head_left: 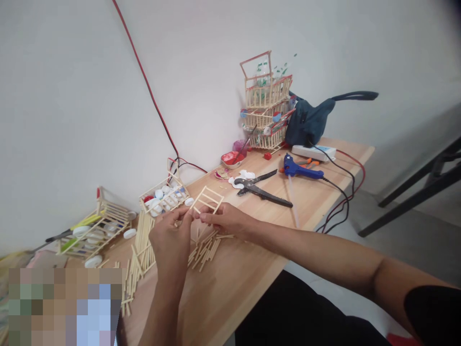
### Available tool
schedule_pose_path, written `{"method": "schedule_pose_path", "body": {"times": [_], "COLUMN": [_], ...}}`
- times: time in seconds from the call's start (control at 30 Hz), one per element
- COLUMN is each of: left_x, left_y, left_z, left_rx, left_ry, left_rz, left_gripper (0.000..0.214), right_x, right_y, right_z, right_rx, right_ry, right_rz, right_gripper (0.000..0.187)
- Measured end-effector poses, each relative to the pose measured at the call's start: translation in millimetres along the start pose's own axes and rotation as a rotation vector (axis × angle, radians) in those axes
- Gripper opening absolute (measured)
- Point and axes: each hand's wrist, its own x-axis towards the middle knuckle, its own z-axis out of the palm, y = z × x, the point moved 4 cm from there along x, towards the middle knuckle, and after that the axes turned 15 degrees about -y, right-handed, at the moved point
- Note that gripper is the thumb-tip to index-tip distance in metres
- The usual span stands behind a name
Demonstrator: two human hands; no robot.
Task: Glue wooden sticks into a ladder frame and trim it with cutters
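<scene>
Both hands hold a small ladder-like frame of wooden sticks (208, 198) above the wooden table (252, 269). My left hand (172, 239) pinches its near end with closed fingers. My right hand (226, 219) grips the frame's lower edge from the right, fingers closed. Loose wooden sticks (205, 251) lie in a heap right under the hands, and a longer bundle of sticks (144, 240) lies to the left.
A stick basket with white bottle caps (163, 194) stands behind the hands, another stick basket (93, 228) at far left. Black cutters (261, 187), a blue glue gun (298, 169), a power strip (313, 152), stacked stick baskets (267, 108) and a dark bag (309, 120) sit farther back.
</scene>
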Motion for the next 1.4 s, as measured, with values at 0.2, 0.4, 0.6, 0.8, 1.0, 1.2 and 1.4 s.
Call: {"method": "schedule_pose_path", "body": {"times": [0.2,0.4,0.6,0.8,1.0,1.2,1.4], "left_x": [-1,-1,0,2,5,8,6], "left_y": [0,-1,-2,3,-3,-11,-10], "left_z": [4.0,6.9,7.0,0.9,-4.3,-4.0,-4.0], "left_rx": [-0.005,0.084,0.169,0.146,-0.056,-0.156,-0.174], "left_ry": [-0.004,0.007,0.040,0.038,-0.076,-0.146,-0.153], "left_rz": [0.026,0.085,0.151,0.171,-0.004,-0.097,-0.054], "left_gripper": [0.021,0.024,0.025,0.026,0.028,0.026,0.026], "right_x": [-2,-5,-5,-6,-6,-6,-6], "right_y": [-3,-6,-5,-4,-5,-5,-5], "right_z": [-3,-2,-3,-3,-1,-1,-4], "right_rx": [0.022,0.023,-0.019,-0.040,-0.027,-0.019,-0.052], "right_ry": [0.036,0.070,0.107,0.098,0.056,0.054,0.041], "right_rz": [-0.035,-0.039,-0.019,0.006,-0.009,-0.015,-0.040], "right_gripper": [0.038,0.036,0.035,0.037,0.040,0.036,0.038]}}
